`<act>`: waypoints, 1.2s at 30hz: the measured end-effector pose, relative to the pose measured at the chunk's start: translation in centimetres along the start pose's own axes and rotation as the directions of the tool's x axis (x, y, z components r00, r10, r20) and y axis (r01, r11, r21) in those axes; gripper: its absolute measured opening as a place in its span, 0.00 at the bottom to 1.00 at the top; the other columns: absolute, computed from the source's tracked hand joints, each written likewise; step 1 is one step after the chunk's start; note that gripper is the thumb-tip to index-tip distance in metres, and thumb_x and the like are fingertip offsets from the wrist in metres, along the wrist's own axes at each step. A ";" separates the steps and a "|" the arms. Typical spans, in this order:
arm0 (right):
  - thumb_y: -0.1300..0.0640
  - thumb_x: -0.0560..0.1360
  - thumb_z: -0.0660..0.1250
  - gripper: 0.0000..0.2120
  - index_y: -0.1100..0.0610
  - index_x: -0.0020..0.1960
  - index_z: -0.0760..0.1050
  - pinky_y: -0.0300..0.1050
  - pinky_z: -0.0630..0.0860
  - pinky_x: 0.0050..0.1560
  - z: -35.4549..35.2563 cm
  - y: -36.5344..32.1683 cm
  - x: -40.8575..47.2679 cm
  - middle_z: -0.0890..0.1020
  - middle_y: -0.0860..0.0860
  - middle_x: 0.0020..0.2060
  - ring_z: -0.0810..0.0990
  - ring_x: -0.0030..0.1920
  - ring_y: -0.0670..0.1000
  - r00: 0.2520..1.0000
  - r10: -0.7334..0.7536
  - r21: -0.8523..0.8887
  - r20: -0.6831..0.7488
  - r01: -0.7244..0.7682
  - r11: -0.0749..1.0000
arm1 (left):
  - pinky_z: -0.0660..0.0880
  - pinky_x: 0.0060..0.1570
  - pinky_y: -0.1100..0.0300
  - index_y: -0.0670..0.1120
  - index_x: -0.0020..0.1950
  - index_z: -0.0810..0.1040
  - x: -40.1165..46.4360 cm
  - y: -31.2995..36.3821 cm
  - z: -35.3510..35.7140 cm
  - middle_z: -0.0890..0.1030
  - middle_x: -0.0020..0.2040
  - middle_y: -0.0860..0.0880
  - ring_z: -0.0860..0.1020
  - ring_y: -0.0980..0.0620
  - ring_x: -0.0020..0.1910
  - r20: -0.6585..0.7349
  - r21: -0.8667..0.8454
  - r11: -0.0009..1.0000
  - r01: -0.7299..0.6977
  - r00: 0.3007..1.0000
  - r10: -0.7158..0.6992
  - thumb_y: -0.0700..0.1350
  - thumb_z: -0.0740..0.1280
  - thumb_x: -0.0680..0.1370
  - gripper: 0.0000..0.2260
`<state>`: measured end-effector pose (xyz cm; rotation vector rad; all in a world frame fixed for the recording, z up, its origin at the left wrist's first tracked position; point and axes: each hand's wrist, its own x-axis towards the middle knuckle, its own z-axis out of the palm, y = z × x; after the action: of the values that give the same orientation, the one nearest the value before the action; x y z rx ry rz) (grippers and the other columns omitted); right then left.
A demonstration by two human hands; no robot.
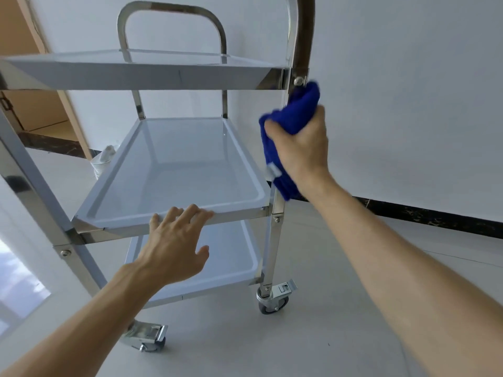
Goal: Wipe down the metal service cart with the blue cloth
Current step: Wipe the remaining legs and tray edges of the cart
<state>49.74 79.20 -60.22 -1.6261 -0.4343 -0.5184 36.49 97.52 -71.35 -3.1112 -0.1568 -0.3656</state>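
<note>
Step in hand: wiping the near right upright post (pixel 278 202) of the metal service cart (pixel 141 77) — the cloth sits against the post between the top shelf and the middle shelf.
Right hand: the right hand (pixel 300 144) is closed in a fist around the bunched blue cloth (pixel 292 112), thumb across the front; the cloth's upper end presses at the post just under the bolt at the top shelf corner, and a loose tail with a small white tag hangs below the wrist.
Left hand: the left hand (pixel 177 240) is open and holds nothing, its fingers spread and resting on the front rim of the middle shelf (pixel 174 164) — it looks to be steadying the cart.
Cart: three shelves, all bare; casters (pixel 273 297) on a pale floor, so it could roll under a push.
Progress: cannot be judged from the shine of the metal alone; the post is the part being treated.
Next move: likely a stroke along the post, which calls for a firm wrap of cloth around the tube and for the left hand to brace the shelf — with the dangling tail kept off the shelf corner.
</note>
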 end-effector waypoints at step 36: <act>0.59 0.73 0.73 0.16 0.49 0.45 0.65 0.52 0.75 0.25 4.9 17.7 -22.0 0.73 0.64 0.34 0.74 0.28 0.63 0.876 0.354 -0.076 0.326 -0.349 0.934 | 0.66 0.62 0.39 0.68 0.76 0.54 -2.4 -4.4 -0.1 0.62 0.58 0.49 0.63 0.45 0.56 -0.009 -0.004 0.996 0.084 0.996 -0.084 0.44 0.63 0.76 0.34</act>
<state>41.96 82.44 -87.62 -1.7647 -0.3715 0.0348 33.72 101.65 -71.82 -3.1130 -0.2882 -0.3815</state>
